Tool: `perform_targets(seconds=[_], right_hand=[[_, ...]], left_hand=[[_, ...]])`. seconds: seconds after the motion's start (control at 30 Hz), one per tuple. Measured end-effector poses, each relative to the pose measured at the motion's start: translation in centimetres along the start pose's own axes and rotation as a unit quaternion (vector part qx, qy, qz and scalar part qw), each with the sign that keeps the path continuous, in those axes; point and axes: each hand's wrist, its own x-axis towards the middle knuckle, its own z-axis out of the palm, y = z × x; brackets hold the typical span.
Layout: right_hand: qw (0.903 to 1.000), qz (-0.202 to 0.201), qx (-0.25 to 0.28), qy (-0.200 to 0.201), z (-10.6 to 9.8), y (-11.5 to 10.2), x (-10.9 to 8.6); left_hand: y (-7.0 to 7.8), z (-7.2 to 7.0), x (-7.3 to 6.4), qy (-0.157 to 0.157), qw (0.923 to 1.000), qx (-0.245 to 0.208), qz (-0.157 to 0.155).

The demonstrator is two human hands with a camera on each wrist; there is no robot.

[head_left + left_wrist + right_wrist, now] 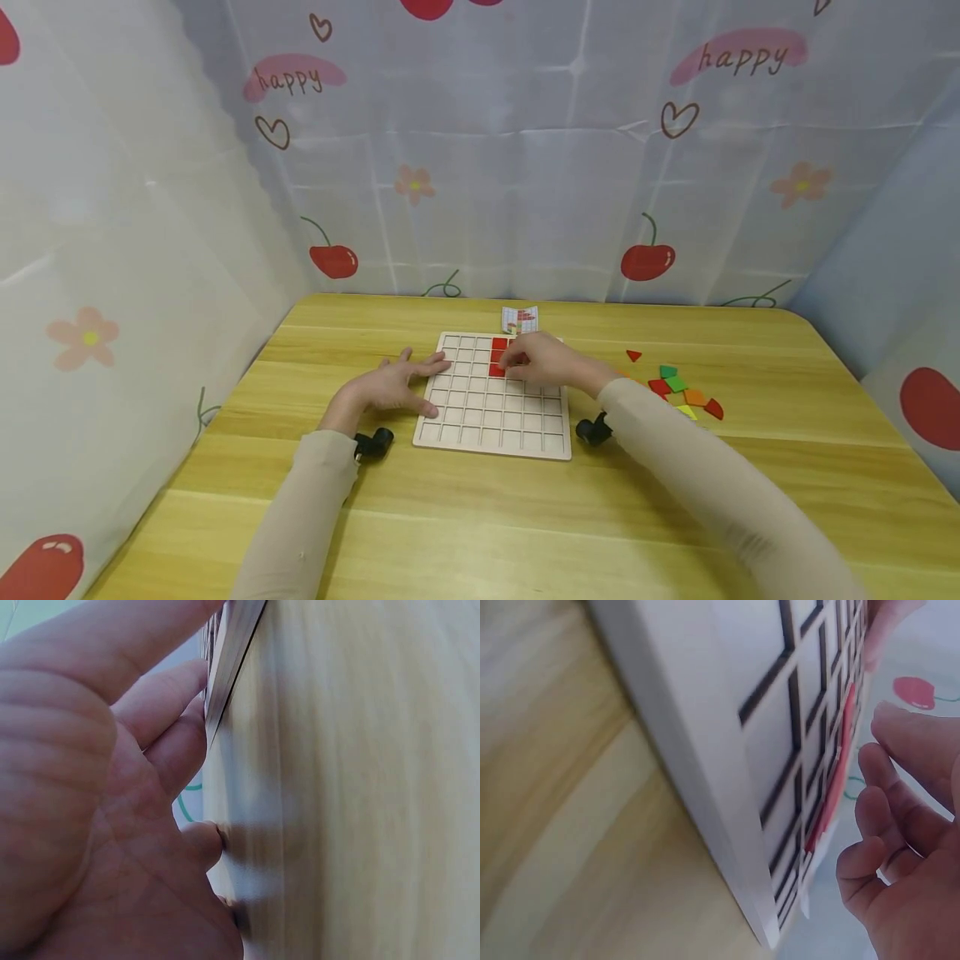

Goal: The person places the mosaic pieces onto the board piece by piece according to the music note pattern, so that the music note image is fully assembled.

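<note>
A pale wooden grid board (480, 417) lies on the table, with several red square tiles (497, 357) in its upper middle cells. My left hand (386, 387) is spread at the board's left side, thumb and fingertips resting on its edge. My right hand (543, 360) hovers over the red tiles and partly hides them. In the right wrist view its bent fingers (877, 810) stand just off the board, with no piece showing between them and the thumb. The left wrist view shows the left palm (142, 847) close to the board's side.
A small printed pattern card (520, 319) stands behind the board. Several loose coloured pieces, among them a green one (677, 383) and an orange one (694, 397), lie to the right, partly behind the right sleeve. A patterned curtain (480, 208) borders the table (465, 525).
</note>
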Motion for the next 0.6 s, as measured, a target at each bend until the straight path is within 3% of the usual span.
perform_targets(seconds=[0.23,0.6], right_hand=[[0.9996,0.003,0.020,0.018,-1.7,0.3,-2.7],[0.9979,0.048,0.006,0.043,-3.4,4.0,-7.4]], left_hand=[[0.0,0.0,0.1,0.002,1.0000,-0.006,0.007],[-0.1,0.0,0.0,0.004,1.0000,-0.008,0.004]])
